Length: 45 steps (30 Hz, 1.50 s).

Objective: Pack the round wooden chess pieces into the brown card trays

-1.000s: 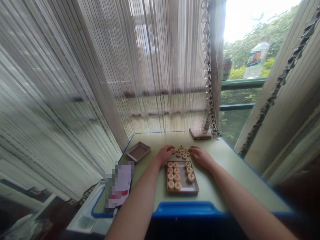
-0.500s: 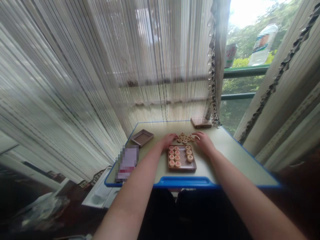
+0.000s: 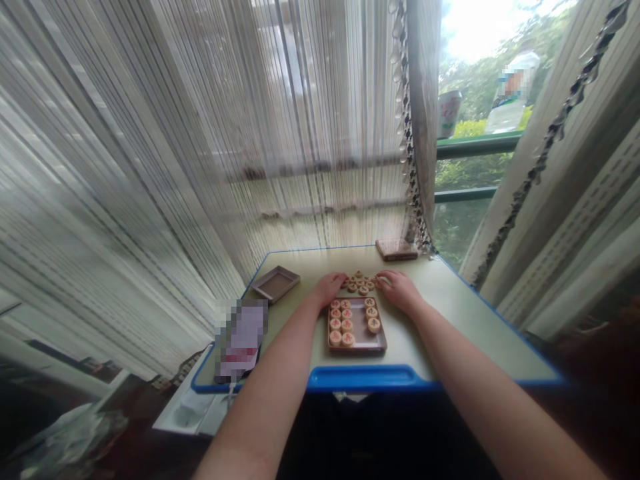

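A small pile of round wooden Chinese chess pieces [image 3: 359, 284] lies on the table between my two hands. My left hand [image 3: 331, 288] rests at the pile's left side, fingers stretched forward, their tips against the outer pieces. On the opposite side, my right hand [image 3: 399, 289] has its fingers extended, with the tips at the rightmost pieces. Neither hand visibly lifts a piece. Just in front of the pile sits a shallow brown box [image 3: 359, 348]. It holds two columns of red-marked pieces [image 3: 347, 325] on the left and three dark-marked pieces [image 3: 371, 313] along the right.
An empty box lid [image 3: 276, 285] lies at the table's left. Nearer me is a blurred phone-like object [image 3: 243, 339] with a cable. A flat brown box [image 3: 397, 250] sits at the far edge. String curtains hang behind the blue-edged table [image 3: 470, 333].
My view has shifted slightly, so the table appears lower and further left. Both hands stay at the pile's sides, and the right fingertips now sit closer against it. The boxed pieces look unchanged.
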Tool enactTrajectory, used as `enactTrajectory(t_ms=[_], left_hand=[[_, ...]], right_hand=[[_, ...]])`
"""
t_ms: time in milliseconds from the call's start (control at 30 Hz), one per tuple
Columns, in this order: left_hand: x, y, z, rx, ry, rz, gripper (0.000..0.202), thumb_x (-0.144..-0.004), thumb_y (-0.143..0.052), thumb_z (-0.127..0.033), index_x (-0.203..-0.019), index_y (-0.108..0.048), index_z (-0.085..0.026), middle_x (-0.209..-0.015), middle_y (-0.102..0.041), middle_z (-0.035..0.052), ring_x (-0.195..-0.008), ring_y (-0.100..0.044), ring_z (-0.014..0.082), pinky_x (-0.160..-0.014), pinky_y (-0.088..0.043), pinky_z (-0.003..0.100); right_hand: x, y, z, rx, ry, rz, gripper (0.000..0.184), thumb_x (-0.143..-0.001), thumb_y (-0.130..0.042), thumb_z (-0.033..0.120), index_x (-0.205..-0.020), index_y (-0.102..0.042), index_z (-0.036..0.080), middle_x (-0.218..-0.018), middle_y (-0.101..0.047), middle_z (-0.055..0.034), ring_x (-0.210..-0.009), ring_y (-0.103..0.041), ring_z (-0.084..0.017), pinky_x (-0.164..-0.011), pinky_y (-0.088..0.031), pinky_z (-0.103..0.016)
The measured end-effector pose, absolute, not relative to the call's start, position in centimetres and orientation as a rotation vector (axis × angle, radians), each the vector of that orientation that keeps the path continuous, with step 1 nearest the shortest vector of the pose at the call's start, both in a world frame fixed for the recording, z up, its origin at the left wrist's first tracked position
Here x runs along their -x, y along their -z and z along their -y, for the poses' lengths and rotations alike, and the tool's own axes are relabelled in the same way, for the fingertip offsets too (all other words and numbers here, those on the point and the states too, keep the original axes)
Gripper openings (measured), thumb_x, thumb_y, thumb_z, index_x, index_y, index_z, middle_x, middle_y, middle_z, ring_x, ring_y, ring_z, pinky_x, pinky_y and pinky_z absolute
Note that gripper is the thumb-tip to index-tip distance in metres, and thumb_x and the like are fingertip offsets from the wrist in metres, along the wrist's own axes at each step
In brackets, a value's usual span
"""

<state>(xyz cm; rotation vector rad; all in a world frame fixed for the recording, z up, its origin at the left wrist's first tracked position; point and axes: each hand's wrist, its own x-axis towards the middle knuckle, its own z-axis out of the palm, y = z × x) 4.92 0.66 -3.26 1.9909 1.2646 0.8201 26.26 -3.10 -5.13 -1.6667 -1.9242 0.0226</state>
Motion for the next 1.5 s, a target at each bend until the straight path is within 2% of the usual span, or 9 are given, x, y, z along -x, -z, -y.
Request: enactTrajectory(t_ms=[367,533,733,933,1100,1300,1500], left_hand=[[-5.0,3.4,-0.8,-2.166,-0.818,-1.165,0.036,-0.084,-0.037,-0.035,-0.087,-0.069,-0.018,-0.098,-0.068,0.005,-0.095,-0.059,0.0168,-0.091,-0.042,0.029],[-5.3,2.9,-0.5,-2.211,-0.832,-1.126,0.042,-0.086,-0.033,-0.037,-0.089,-0.07,-0.018,-0.11,-0.064,0.0052,-0.104,-0.055,0.0161,-0.099,-0.036,0.027],[-5.3,3.1,-0.9,-2.056,-0.749,-1.065,0.05,-0.087,-0.029,-0.044,-0.089,-0.07,-0.016,-0.108,-0.064,0.0062,-0.099,-0.058,0.0177,-0.092,-0.042,0.03],[-5.2,3.3,-1.4,-2.011,-0.759,-1.091,0.053,-0.086,-0.028,-0.047,-0.089,-0.069,-0.014,-0.105,-0.066,0.0071,-0.093,-0.06,0.0179,-0.086,-0.044,0.029],[-5.2,3.3,-1.7,-2.063,-0.764,-1.13,0.056,-0.086,-0.026,-0.049,-0.088,-0.069,-0.014,-0.103,-0.066,0.0067,-0.097,-0.058,0.0182,-0.091,-0.041,0.029],[-5.2,3.4,-1.7,-2.046,-0.774,-1.144,0.056,-0.085,-0.026,-0.05,-0.089,-0.068,-0.013,-0.1,-0.067,0.0078,-0.093,-0.06,0.0187,-0.088,-0.043,0.031],[-5.8,2.8,-1.0,-2.109,-0.728,-1.013,0.056,-0.087,-0.025,-0.046,-0.088,-0.069,-0.013,-0.103,-0.067,0.0069,-0.097,-0.059,0.0165,-0.091,-0.042,0.028]], right_hand=[[-26.0,5.3,2.9,1.657,-0.041,2.0,0.033,-0.083,-0.041,0.028,-0.105,-0.065,0.021,-0.11,-0.063,-0.0034,-0.102,-0.052,-0.021,-0.092,-0.037,-0.031],[-26.0,5.2,3.1,1.621,-0.075,1.98,0.03,-0.082,-0.043,0.024,-0.1,-0.067,0.023,-0.112,-0.062,-0.002,-0.103,-0.052,-0.02,-0.093,-0.038,-0.03],[-25.9,5.2,3.2,1.574,-0.136,2.018,0.031,-0.083,-0.042,0.023,-0.1,-0.067,0.024,-0.111,-0.062,-0.0009,-0.103,-0.052,-0.019,-0.095,-0.037,-0.031],[-25.7,5.4,2.8,1.528,-0.084,2.004,0.031,-0.082,-0.043,0.023,-0.103,-0.067,0.024,-0.112,-0.061,-0.0023,-0.103,-0.051,-0.02,-0.094,-0.039,-0.032],[-25.4,5.8,2.4,1.402,-0.072,2.091,0.032,-0.083,-0.041,0.021,-0.099,-0.068,0.025,-0.109,-0.064,-0.0011,-0.1,-0.051,-0.02,-0.093,-0.038,-0.034],[-25.3,5.6,2.5,1.409,-0.082,2.117,0.032,-0.083,-0.041,0.021,-0.098,-0.068,0.025,-0.109,-0.064,-0.0006,-0.099,-0.052,-0.019,-0.093,-0.037,-0.034],[-24.6,5.2,2.5,1.469,-0.095,2.088,0.031,-0.084,-0.042,0.022,-0.1,-0.068,0.025,-0.109,-0.064,-0.0013,-0.101,-0.051,-0.02,-0.094,-0.037,-0.034]])
